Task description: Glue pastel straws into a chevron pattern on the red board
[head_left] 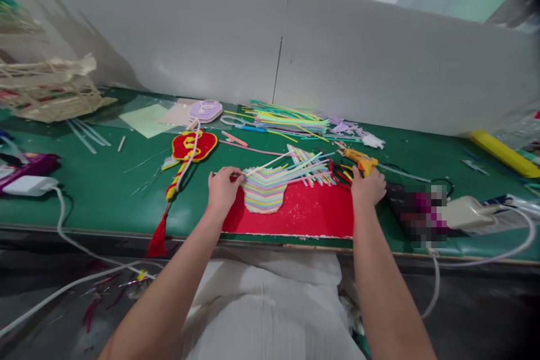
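Pinching a thin pale strip (270, 163) in the left hand (223, 187), slanted lengthwise away and rightward toward the far edge of the red board (320, 209), just beside the striped piece (264, 196) on the board's left half. Clasping the orange glue gun (361, 160) in the right hand (369, 187), farther from that piece, beyond the board's far right corner. Flat, with pastel V-shaped bands, rounded toward the board's near edge.

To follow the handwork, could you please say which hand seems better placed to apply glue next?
Probably the right hand: it holds the orange glue gun, while the left hand appears to pinch a pale strip over the striped piece.
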`<state>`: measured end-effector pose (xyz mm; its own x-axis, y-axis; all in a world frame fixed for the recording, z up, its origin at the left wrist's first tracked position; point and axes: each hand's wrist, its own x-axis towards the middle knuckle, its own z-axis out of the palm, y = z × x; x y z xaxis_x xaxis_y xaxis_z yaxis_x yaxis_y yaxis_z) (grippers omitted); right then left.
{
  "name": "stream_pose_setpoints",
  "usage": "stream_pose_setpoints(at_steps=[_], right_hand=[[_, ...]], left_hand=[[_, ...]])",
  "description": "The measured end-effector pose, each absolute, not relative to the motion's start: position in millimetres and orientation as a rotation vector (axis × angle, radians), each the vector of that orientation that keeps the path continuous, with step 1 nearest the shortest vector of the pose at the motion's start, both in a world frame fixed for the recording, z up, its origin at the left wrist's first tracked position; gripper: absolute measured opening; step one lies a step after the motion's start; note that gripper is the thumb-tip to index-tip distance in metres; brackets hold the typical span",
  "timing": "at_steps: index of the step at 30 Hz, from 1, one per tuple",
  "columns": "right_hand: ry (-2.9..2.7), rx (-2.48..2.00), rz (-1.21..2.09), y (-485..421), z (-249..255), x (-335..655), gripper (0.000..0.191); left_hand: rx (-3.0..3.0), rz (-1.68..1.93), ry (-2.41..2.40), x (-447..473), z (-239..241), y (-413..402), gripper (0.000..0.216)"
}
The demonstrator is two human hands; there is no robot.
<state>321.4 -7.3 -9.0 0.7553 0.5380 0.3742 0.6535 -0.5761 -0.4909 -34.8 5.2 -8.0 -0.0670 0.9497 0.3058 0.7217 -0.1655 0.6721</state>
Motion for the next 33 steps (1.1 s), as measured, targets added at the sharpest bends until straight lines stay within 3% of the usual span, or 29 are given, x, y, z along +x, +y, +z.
stream_pose_setpoints(at_steps=[7,12,20,27,33], right_hand=[[-0.988,-2.12,-0.232,-14.4,1.2,310.4,0.037],[-1.125,-1.755,0.061,-20.1,18.4,283.1,0.025],[-1.076,-1.344,0.823,-24.4,10.7,196.6,0.048],[-0.754,-1.143,0.973,-18.1,-1.7,186.7,0.035],[-0.618,-1.073,1.031,-17.0,-9.8,197.1,0.032]], left_hand=[[1.96,1.19,1.7,-31.5,-1.4,-1.2,0.007],[2.071,1.252,1.561,-25.6,7.5,-8.7,0.01],[2.222,1.219,1.4,-23.4,11.9,-14.0,0.009],[2.351,1.094,1.159,-20.9,8.0,-14.6,0.012],[2.08,1.18,1.491,-22.6,5.2,-6.9,0.031]])
